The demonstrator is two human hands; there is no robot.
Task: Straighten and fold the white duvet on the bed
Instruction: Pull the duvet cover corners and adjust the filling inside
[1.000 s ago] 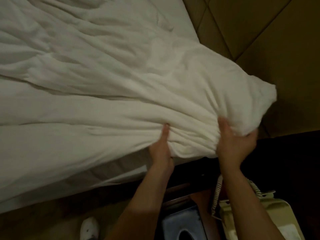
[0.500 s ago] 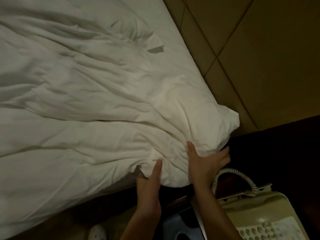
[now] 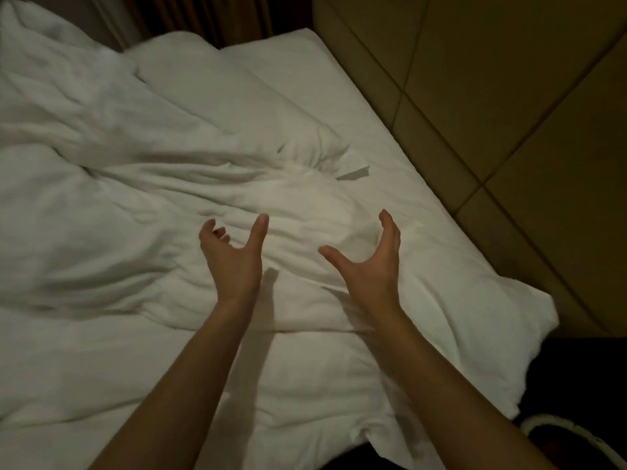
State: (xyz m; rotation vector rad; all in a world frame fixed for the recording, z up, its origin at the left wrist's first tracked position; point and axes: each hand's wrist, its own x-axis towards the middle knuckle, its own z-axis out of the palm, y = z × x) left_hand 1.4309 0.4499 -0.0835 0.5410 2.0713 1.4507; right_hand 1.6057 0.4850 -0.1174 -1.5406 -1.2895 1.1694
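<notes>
1. The white duvet [image 3: 142, 212] lies rumpled across the bed [image 3: 400, 154], bunched high at the far left and creased in long ridges towards the middle. If folding starts before that left heap is pulled flat, I judge the creases will be trapped inside the fold and the edges will not meet.

2. The left hand [image 3: 230, 259] hangs over the middle of the duvet with fingers loosely curled and thumb spread, holding nothing — whether it touches the cloth cannot be told. A grab from here would take a mid-panel ridge rather than an edge, and pulling on that would likely drag more wrinkles in.

3. The right hand [image 3: 369, 269] is spread wide, thumb out and fingers straight, also gripping nothing, just above the cloth near the head-end corner. If the two hands close at uneven heights, the pull may skew the duvet on the mattress.

4. The duvet's near right corner [image 3: 502, 334] overhangs the bed edge beside the padded wall panel [image 3: 509, 113]. A firm tug to the left could leave it hanging, or its weight could slide it off towards the floor.

5. A coiled cord [image 3: 556, 432] shows at the bottom right, just beside the hanging corner — the cloth could snag it if swept low.
</notes>
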